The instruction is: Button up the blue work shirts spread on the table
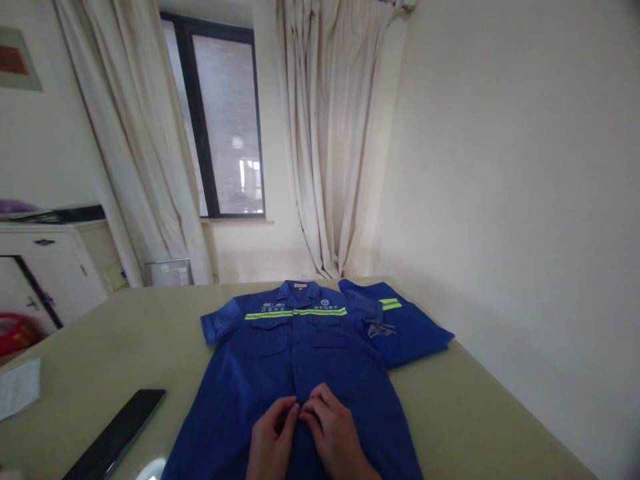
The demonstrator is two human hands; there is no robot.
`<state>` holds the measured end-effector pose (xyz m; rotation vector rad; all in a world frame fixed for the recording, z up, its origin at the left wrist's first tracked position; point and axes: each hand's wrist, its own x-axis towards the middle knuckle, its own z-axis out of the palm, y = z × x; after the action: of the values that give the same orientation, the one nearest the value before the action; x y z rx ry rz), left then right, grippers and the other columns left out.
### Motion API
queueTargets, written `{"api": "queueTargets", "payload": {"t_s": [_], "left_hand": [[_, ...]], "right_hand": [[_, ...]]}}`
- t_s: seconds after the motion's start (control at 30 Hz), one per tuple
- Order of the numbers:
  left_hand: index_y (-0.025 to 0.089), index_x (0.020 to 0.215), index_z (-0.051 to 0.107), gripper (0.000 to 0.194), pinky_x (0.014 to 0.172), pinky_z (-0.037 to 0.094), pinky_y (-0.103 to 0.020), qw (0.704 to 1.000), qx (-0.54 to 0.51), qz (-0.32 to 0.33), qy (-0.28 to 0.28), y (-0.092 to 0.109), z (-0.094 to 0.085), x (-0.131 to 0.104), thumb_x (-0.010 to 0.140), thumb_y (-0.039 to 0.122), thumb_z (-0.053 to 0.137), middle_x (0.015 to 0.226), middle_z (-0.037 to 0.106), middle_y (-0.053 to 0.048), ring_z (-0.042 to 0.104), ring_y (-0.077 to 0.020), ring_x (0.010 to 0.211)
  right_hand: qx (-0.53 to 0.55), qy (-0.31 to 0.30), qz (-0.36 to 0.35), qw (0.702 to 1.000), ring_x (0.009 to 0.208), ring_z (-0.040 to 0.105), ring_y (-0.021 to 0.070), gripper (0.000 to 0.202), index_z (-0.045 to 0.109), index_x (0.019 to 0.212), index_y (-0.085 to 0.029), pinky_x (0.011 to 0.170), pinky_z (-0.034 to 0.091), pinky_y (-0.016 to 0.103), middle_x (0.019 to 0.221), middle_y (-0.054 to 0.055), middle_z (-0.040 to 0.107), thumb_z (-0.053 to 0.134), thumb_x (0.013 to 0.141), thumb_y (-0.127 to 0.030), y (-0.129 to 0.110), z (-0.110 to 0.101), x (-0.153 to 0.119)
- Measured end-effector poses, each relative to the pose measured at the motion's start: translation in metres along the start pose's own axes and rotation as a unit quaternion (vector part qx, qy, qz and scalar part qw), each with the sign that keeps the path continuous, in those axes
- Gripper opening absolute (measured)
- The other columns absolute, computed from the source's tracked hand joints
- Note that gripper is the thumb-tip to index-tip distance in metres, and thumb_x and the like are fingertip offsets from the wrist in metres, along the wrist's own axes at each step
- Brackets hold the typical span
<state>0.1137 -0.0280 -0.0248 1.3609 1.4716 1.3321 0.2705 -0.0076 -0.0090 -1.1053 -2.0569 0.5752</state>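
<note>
A blue short-sleeved work shirt [260, 373] lies front side up on the table, its collar at the far end. A yellow-green reflective stripe and pale printing cross its chest above two flap pockets. My left hand [274, 433] pinches the front placket low on the shirt, thumb and forefinger together. Right beside it, my right hand [333, 427] also has its fingertips closed on the placket. Whatever small part sits between the fingertips is hidden. Above the hands, the placket appears closed, with a button faintly showing.
Another folded blue garment [410, 333] with a stripe lies at the right, partly under the shirt's sleeve. A black flat object [117, 433] and a white paper [20, 387] rest on the pale green table [150, 333]. A wall [525, 233] borders the right side.
</note>
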Motion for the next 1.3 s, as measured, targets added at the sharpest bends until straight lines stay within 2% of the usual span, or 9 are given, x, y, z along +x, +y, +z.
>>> {"api": "queueTargets", "payload": {"t_s": [0.2, 0.43, 0.67, 0.87, 1.0, 1.13, 1.3], "left_hand": [[0.023, 0.094, 0.080, 0.048, 0.081, 0.063, -0.031, 1.000, 0.017, 0.017, -0.001, -0.004, -0.002, 0.000, 0.083, 0.067, 0.064, 0.095, 0.082, -0.006, 0.077, -0.0259, 0.086], [0.025, 0.094, 0.082, 0.042, 0.083, 0.063, -0.032, 1.000, 0.012, 0.018, 0.002, -0.012, -0.007, 0.005, 0.080, 0.062, 0.070, 0.096, 0.083, -0.006, 0.078, -0.0275, 0.089], [0.023, 0.090, 0.083, 0.046, 0.082, 0.064, -0.035, 1.000, -0.021, 0.007, 0.021, -0.006, -0.006, 0.007, 0.075, 0.066, 0.073, 0.092, 0.083, -0.007, 0.078, -0.0294, 0.086], [0.021, 0.090, 0.083, 0.047, 0.082, 0.064, -0.035, 0.999, -0.032, -0.017, 0.022, -0.002, -0.008, 0.006, 0.074, 0.064, 0.074, 0.092, 0.083, -0.008, 0.079, -0.0295, 0.087], [0.021, 0.089, 0.083, 0.047, 0.082, 0.064, -0.035, 0.999, -0.027, -0.016, 0.018, -0.001, -0.009, 0.006, 0.073, 0.064, 0.074, 0.092, 0.083, -0.008, 0.079, -0.0296, 0.086], [0.022, 0.089, 0.083, 0.047, 0.086, 0.063, -0.036, 1.000, -0.014, -0.011, 0.012, -0.002, -0.011, 0.008, 0.073, 0.065, 0.074, 0.094, 0.083, -0.008, 0.078, -0.0304, 0.090], [0.020, 0.093, 0.082, 0.051, 0.088, 0.062, -0.037, 1.000, -0.016, -0.013, -0.009, 0.000, -0.011, 0.008, 0.074, 0.067, 0.072, 0.096, 0.082, -0.009, 0.077, -0.0306, 0.093]], "right_hand": [[-0.051, 0.017, 0.009, 0.999, 0.086, 0.067, 0.0174, 0.017, 0.065, 0.089, -0.024, 0.076, 0.050, 0.025, 0.098, 0.003, 0.065, 0.056, 0.102, -0.029, 0.004, 0.008, -0.002], [-0.077, 0.037, -0.017, 0.996, 0.083, 0.067, 0.0171, 0.025, 0.065, 0.089, -0.025, 0.074, 0.050, 0.025, 0.096, 0.003, 0.066, 0.049, 0.105, -0.037, 0.006, 0.010, -0.002], [-0.158, 0.070, -0.040, 0.984, 0.076, 0.066, 0.0193, 0.025, 0.066, 0.089, -0.025, 0.069, 0.048, 0.029, 0.091, 0.005, 0.065, 0.048, 0.105, -0.031, 0.010, 0.025, -0.002], [-0.277, 0.158, -0.102, 0.942, 0.069, 0.065, 0.0192, 0.024, 0.062, 0.084, -0.022, 0.065, 0.048, 0.030, 0.085, 0.005, 0.066, 0.047, 0.102, -0.016, 0.001, 0.034, -0.003], [-0.316, 0.171, -0.097, 0.928, 0.067, 0.065, 0.0188, 0.022, 0.060, 0.083, -0.022, 0.064, 0.048, 0.030, 0.085, 0.004, 0.066, 0.049, 0.099, -0.011, -0.005, 0.035, -0.003], [-0.297, 0.163, -0.078, 0.938, 0.065, 0.064, 0.0187, 0.018, 0.060, 0.084, -0.023, 0.061, 0.047, 0.030, 0.085, 0.002, 0.066, 0.055, 0.096, -0.010, -0.007, 0.034, -0.003], [-0.195, 0.138, -0.024, 0.971, 0.071, 0.067, 0.0176, 0.017, 0.060, 0.085, -0.025, 0.064, 0.047, 0.027, 0.088, 0.000, 0.066, 0.067, 0.089, -0.010, -0.002, 0.027, -0.001]]}}
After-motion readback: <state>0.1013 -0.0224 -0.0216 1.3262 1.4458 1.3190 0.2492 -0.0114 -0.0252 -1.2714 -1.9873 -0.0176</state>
